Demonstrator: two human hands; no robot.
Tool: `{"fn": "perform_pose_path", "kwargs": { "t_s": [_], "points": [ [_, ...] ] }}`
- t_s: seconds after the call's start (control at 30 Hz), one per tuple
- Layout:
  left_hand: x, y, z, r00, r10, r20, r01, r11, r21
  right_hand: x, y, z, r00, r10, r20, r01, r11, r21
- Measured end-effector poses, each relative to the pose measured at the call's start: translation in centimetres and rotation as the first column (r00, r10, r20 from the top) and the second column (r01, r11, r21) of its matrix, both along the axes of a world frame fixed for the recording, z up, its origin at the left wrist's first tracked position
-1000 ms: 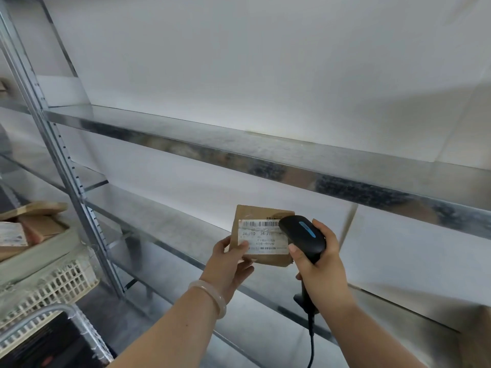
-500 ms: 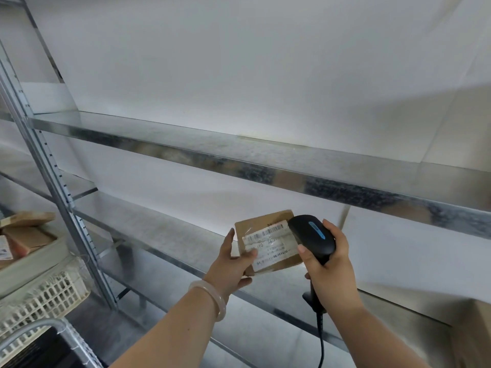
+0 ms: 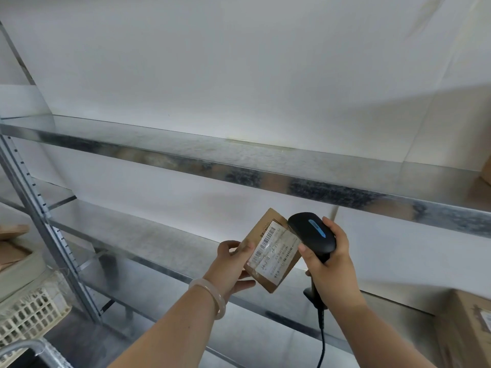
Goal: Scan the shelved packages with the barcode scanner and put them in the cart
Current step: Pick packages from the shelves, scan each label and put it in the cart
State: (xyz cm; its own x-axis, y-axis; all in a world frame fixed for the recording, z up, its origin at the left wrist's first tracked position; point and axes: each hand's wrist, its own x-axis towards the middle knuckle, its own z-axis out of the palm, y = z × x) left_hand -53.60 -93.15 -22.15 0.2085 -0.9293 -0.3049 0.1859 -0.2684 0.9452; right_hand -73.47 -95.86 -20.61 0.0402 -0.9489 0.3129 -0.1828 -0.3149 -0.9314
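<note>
Holding the package (image 3: 273,252) out in front of the lower shelf (image 3: 159,243) edge
Plenty of open air around it. Left hand (image 3: 233,266) grips the tilted package, right hand's (image 3: 330,264) wrapped round the barcode scanner (image 3: 312,232), head right beside it.

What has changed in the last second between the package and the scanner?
The left hand turned the cardboard package counterclockwise, so its label now lies slanted instead of level. Nothing was taken or let go: the right hand still grips the barcode scanner at the package's right edge.

1 pale, smooth wrist bangle (image 3: 215,291)
</note>
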Motion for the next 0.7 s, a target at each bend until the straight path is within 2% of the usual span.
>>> {"fn": "perform_pose_path", "kwargs": {
  "t_s": [0.13, 0.33, 0.4, 0.53, 0.7],
  "points": [
    [0.0, -0.4, -0.2, 1.000, 0.013, 0.020, -0.012, 1.000, -0.011, 0.2, -0.1, 0.2, 0.999, -0.042, 0.010, 0.042, 0.999, -0.021],
    [-0.5, -0.7, 0.1, 0.987, -0.027, -0.156, 0.031, 0.999, 0.022, 0.7, 0.0, -0.3, 0.999, -0.032, 0.011, 0.033, 0.999, -0.001],
    [-0.6, -0.7, -0.2, 0.989, -0.085, -0.120, 0.091, 0.995, 0.048, 0.9, 0.0, -0.5, 1.000, -0.020, 0.022, 0.020, 1.000, 0.001],
    [-0.4, -0.9, -1.1, 0.981, -0.176, 0.084, 0.170, 0.983, 0.075, 0.6, -0.4, -0.4, 1.000, -0.004, 0.015, 0.004, 1.000, -0.015],
    [-0.1, -1.6, -0.8, 0.986, -0.159, 0.056, 0.155, 0.986, 0.069, 0.4, -0.7, -0.1, 0.997, 0.044, -0.063, -0.046, 0.998, -0.033]
  ]
}}
